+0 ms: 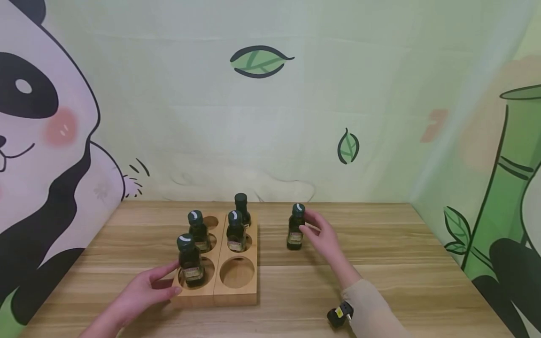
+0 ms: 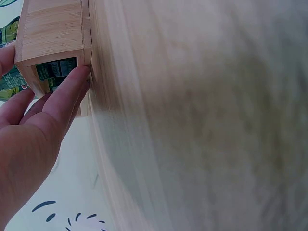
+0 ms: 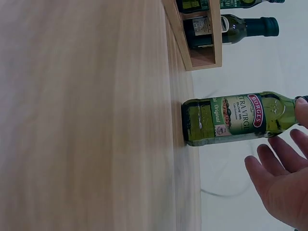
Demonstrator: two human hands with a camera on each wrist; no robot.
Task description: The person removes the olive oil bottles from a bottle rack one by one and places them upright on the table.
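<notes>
At its front left corner, a wooden bottle rack (image 1: 235, 300) with two rows of round holes is gripped by my left hand (image 1: 143, 293), thumb and fingers against its side. Several dark green bottles with dark caps stand in it, one front-left bottle (image 1: 192, 267) closest to that hand. The front-right hole (image 1: 236, 273) and back-left hole hold no bottle. To the right of the rack, an olive oil bottle (image 3: 231, 119) stands upright on the table; my right hand (image 1: 323, 234) holds it by the neck between thumb and fingers.
The wood-grain table (image 1: 380, 244) reaches back to a green printed cloth (image 1: 296, 117) with a panda and leaves. A small black device (image 1: 340, 313) sits on the right wrist by the sleeve (image 1: 372, 307).
</notes>
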